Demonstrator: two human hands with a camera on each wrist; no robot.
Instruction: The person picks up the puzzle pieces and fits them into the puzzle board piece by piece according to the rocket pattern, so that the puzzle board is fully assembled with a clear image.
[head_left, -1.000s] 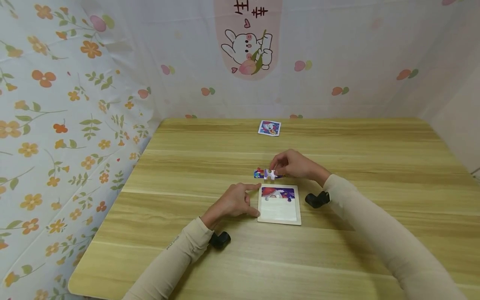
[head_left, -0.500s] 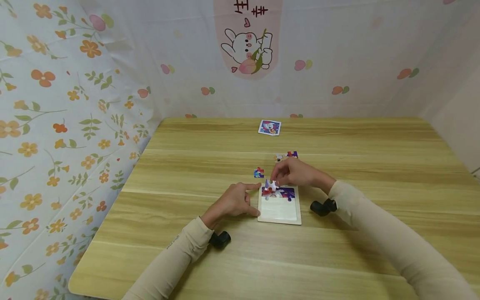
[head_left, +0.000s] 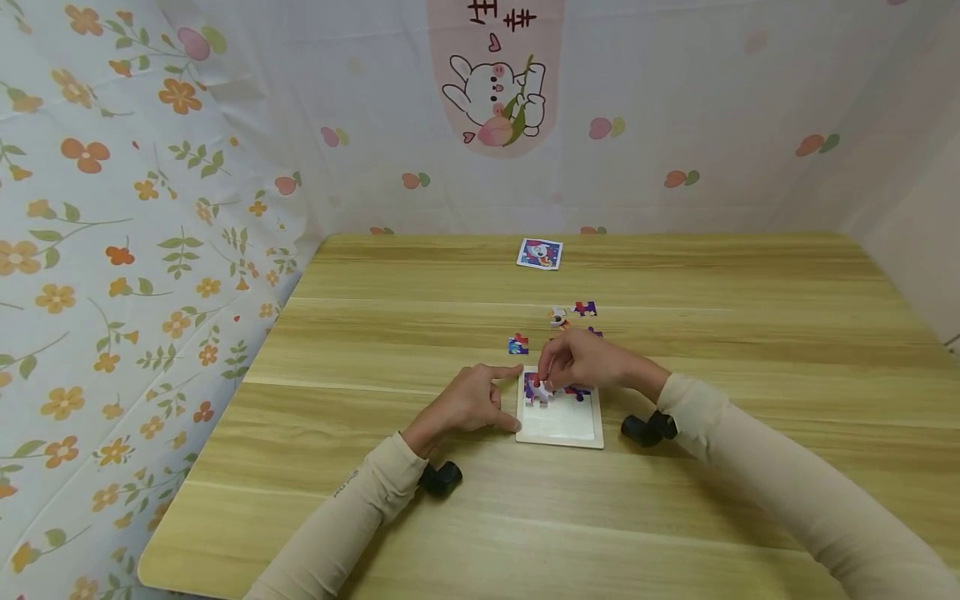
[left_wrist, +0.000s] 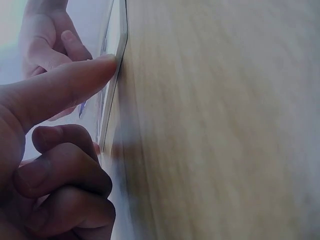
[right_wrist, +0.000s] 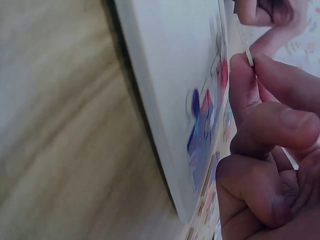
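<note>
In the head view, my right hand (head_left: 587,360) pinches a white and purple jigsaw piece (head_left: 538,392) between thumb and fingertips, low over the upper left part of a pale puzzle tray (head_left: 561,442). The right wrist view shows that piece edge-on and tilted. Purple and red pieces (right_wrist: 200,145) lie along one side of the tray, partly behind the right hand in the head view. My left hand (head_left: 471,400) rests at the tray's left edge, forefinger and thumb stretched out against it. The left wrist view shows the thumb (left_wrist: 80,82) on the rim and the other fingers folded.
Beyond the tray lie loose jigsaw pieces: a blue and red one (head_left: 518,344), a white and orange one (head_left: 558,317) and a purple and red one (head_left: 585,308). Another peeks out behind the right hand. A picture card (head_left: 539,254) lies near the table's (head_left: 390,325) far edge.
My right hand has brought the jigsaw piece from behind the tray toward me and down over its upper left part. The left hand has stayed at the tray's edge.
</note>
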